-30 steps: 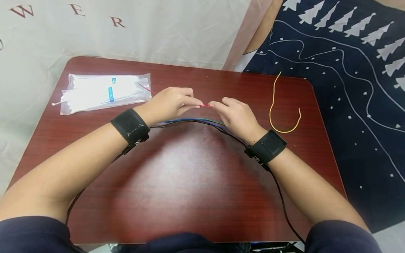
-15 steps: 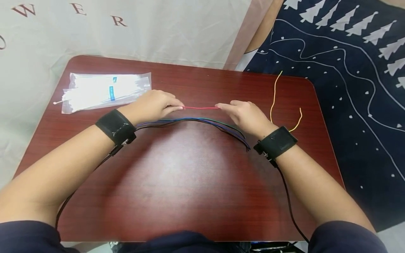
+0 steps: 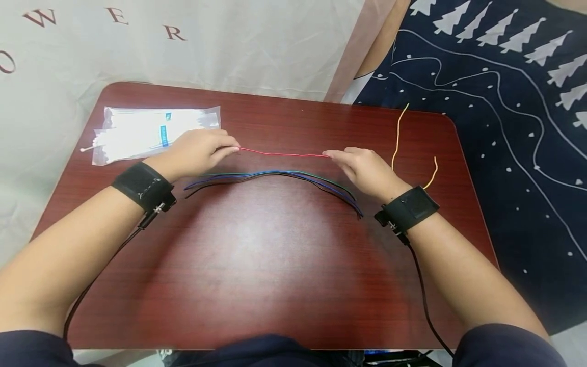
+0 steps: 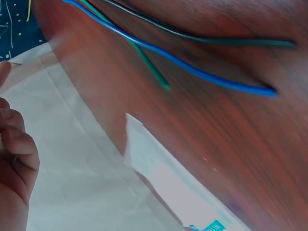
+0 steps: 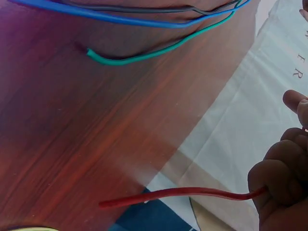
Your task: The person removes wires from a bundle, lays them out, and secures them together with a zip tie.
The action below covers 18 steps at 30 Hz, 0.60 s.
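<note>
One thin red wire (image 3: pixel 284 154) spans the gap between two hands, over the far half of the reddish-brown desk (image 3: pixel 257 275). The left hand (image 3: pixel 194 152) has its grip pinching the wire between thumb and fingers at the left end of that span. The right hand (image 3: pixel 364 172) has its grip pinching the same wire at the right end; in the right wrist view a loose tail of it sticks out from the curled fingers. The stretch between the hands sags slightly.

The left hand is partly in front of a clear plastic bag (image 3: pixel 133 133) of white cable ties, with blue print on it; one tie pokes out at the bag's left end. Nearer the person than the red wire, a blue wire (image 4: pixel 211 76), a green wire (image 5: pixel 144 56) and a black wire (image 4: pixel 231 42) lie loosely together in a shallow arch. A yellow wire (image 3: pixel 397 137) curves beside the right hand, its bend hidden behind the hand and wrist, one tip at the desk's far edge. Each wrist wears a black band (image 3: pixel 409 208). Behind the desk hangs a white lettered cloth (image 3: pixel 257 51); at the right, a navy cloth (image 3: pixel 513 153) with white trees.
</note>
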{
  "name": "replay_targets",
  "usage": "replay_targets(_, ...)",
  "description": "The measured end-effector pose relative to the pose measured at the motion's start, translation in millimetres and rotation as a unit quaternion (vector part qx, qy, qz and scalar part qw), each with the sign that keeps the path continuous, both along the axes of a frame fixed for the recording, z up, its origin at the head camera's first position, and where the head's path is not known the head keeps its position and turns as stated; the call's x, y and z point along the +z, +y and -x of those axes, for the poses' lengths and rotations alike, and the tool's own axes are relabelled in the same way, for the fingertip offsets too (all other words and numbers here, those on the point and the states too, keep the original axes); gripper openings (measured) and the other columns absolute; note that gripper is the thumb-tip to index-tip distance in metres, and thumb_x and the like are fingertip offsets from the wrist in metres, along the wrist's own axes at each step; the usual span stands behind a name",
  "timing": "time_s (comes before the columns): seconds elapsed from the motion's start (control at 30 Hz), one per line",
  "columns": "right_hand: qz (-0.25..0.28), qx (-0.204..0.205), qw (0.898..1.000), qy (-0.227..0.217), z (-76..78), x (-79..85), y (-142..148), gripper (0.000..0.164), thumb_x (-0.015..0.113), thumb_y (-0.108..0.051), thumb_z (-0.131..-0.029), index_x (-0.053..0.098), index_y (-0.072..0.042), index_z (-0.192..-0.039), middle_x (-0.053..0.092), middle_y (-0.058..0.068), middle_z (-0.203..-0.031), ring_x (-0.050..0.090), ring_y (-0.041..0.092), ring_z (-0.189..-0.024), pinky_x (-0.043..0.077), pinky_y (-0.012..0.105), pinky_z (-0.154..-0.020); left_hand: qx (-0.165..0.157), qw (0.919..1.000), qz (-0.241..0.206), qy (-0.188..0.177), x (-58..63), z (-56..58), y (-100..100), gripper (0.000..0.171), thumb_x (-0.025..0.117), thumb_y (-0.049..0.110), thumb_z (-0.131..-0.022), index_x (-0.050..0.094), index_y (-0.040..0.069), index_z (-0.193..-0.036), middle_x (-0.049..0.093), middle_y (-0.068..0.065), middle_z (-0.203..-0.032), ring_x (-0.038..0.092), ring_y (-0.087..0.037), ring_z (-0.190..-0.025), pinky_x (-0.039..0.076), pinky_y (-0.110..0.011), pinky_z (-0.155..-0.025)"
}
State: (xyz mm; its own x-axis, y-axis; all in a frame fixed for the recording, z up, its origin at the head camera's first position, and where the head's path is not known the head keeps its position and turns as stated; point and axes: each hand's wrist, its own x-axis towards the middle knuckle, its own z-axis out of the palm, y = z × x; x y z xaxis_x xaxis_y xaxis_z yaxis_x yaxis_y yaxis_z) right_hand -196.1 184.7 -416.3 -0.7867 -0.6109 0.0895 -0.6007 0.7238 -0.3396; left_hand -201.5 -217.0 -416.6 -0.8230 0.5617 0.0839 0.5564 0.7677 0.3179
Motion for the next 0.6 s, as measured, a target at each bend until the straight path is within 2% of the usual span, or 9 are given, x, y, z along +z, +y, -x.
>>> replay_targets(0.17, 0.035, -0.018, 0.999, -0.022, 0.2, -2.8, 0, 0.035, 0.058, -0.01, -0.114, 0.069, -0.006, -0.148, 0.079, 0.02, -0.124, 0.072, 0.031, -0.101, 0.06, 0.052, -0.095, 0.011, 0.9998, -0.015, -0.012, -0.6, -1.5, -8, 0.02, 0.067, 0.019, -0.111, 0.081, 0.007, -0.117, 0.08, -0.01, -0.106, 0.073, -0.029, -0.095, 0.058, -0.056, -0.089)
replay_targets(0.23, 0.055, -0.029, 0.997, -0.039, 0.4, -3.4, 0, 0.032, 0.055, -0.01, -0.115, 0.069, -0.003, -0.143, 0.078, 0.021, -0.127, 0.069, 0.031, -0.099, 0.058, 0.05, -0.093, 0.012, 0.9996, -0.022, -0.015, -0.4, -2.6, -10, 0.02, 0.066, 0.019, -0.111, 0.081, 0.007, -0.116, 0.081, -0.01, -0.106, 0.073, -0.029, -0.095, 0.058, -0.056, -0.091)
replay_targets(0.3, 0.073, -0.043, 0.995, -0.056, 0.3, -3.4, 1, 0.028, 0.053, -0.01, -0.116, 0.071, -0.001, -0.135, 0.078, 0.021, -0.125, 0.065, 0.029, -0.093, 0.054, 0.046, -0.088, 0.019, 0.9994, -0.025, -0.015, -1.2, -3.7, -14, 0.02, 0.067, 0.018, -0.111, 0.082, 0.007, -0.116, 0.081, -0.011, -0.106, 0.074, -0.029, -0.095, 0.058, -0.056, -0.092)
replay_targets(0.4, 0.089, -0.056, 0.991, -0.08, -0.2, -2.5, 5, 0.025, 0.052, -0.011, -0.116, 0.073, 0.0, -0.124, 0.077, 0.021, -0.111, 0.056, 0.026, -0.083, 0.046, 0.04, -0.079, 0.025, 0.9993, -0.021, -0.014, -2.7, -5.1, -20, 0.02, 0.069, 0.018, -0.11, 0.083, 0.006, -0.116, 0.081, -0.011, -0.105, 0.073, -0.028, -0.092, 0.058, -0.055, -0.09)
replay_targets(0.5, 0.091, -0.051, 0.991, -0.09, 0.4, -2.2, 9, 0.025, 0.054, -0.013, -0.116, 0.075, -0.001, -0.121, 0.079, 0.019, -0.11, 0.061, 0.024, -0.087, 0.048, 0.037, -0.081, 0.027, 0.9995, -0.014, -0.012, -5.1, -5.8, -24, 0.019, 0.071, 0.017, -0.109, 0.084, 0.005, -0.114, 0.081, -0.011, -0.104, 0.072, -0.027, -0.089, 0.057, -0.053, -0.086)
replay_targets(0.6, 0.088, -0.042, 0.991, -0.093, 0.7, -2.5, 10, 0.026, 0.055, -0.014, -0.116, 0.076, -0.002, -0.123, 0.081, 0.017, -0.116, 0.065, 0.024, -0.093, 0.052, 0.041, -0.087, 0.026, 0.9995, -0.01, -0.016, -6.5, -5.4, -25, 0.018, 0.072, 0.017, -0.108, 0.085, 0.005, -0.113, 0.083, -0.011, -0.107, 0.075, -0.028, -0.092, 0.059, -0.053, -0.087)
